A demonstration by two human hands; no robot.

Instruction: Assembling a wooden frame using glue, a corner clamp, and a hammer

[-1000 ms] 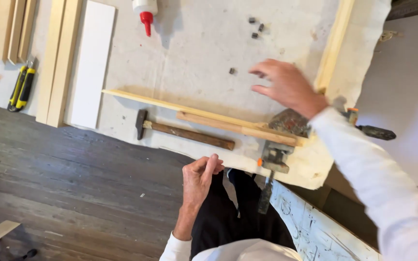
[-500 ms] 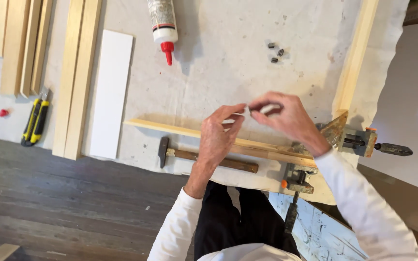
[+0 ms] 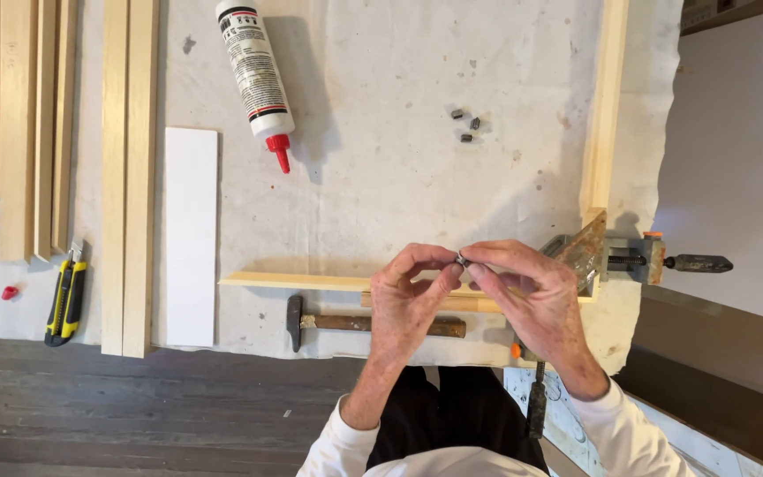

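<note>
My left hand (image 3: 408, 296) and my right hand (image 3: 532, 291) meet above the front of the cloth-covered table (image 3: 381, 177). Together their fingertips pinch a small dark metal piece (image 3: 461, 259); what it is I cannot tell. Under the hands a thin wooden strip (image 3: 293, 282) runs left to right. It meets an upright wooden strip (image 3: 604, 106) in a corner clamp (image 3: 611, 254). A hammer (image 3: 346, 323) with a wooden handle lies just below the strip, partly hidden by my left hand. Three small dark metal pieces (image 3: 465, 124) lie farther back on the cloth.
A white glue bottle (image 3: 253, 75) with a red tip lies at the back. A white board (image 3: 191, 234) and several long wooden strips (image 3: 125, 177) lie to the left. A yellow and black utility knife (image 3: 65, 300) and a small red cap (image 3: 11, 291) sit near the left front edge.
My right hand came back from the far cloth and my left hand rose from my lap. Both now hold the small piece close together over the strip. The view has shifted left.
</note>
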